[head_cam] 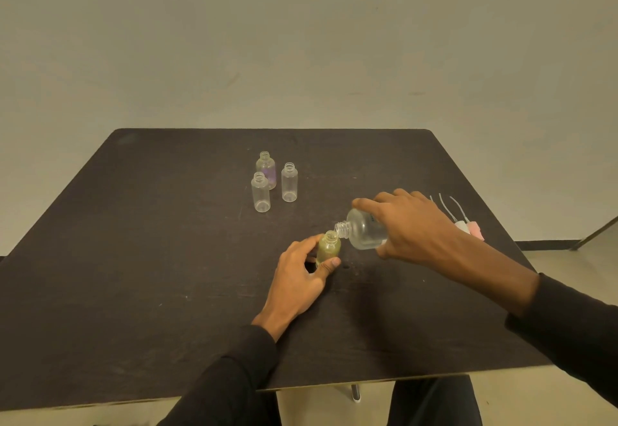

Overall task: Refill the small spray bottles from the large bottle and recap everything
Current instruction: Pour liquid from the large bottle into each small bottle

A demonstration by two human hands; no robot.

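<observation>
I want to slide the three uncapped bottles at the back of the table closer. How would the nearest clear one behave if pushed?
The nearest clear bottle looks empty, so it is probably very light. It stands tall on a narrow base, so a push near the neck would likely tip it. Being round, it would probably roll, perhaps into the purple-tinted bottle just behind it.

Both hands at work, each curled round a bottle.

The left hand (301, 275) reaches forward low over the table (133, 258), thumb and fingers wrapped round the small yellowish bottle (327, 251), which stands upright. The right hand (411, 228) comes in from the right, palm down, gripping the large clear bottle (363, 230) tipped on its side, neck toward the small one. Both forearms wear dark sleeves.
</observation>
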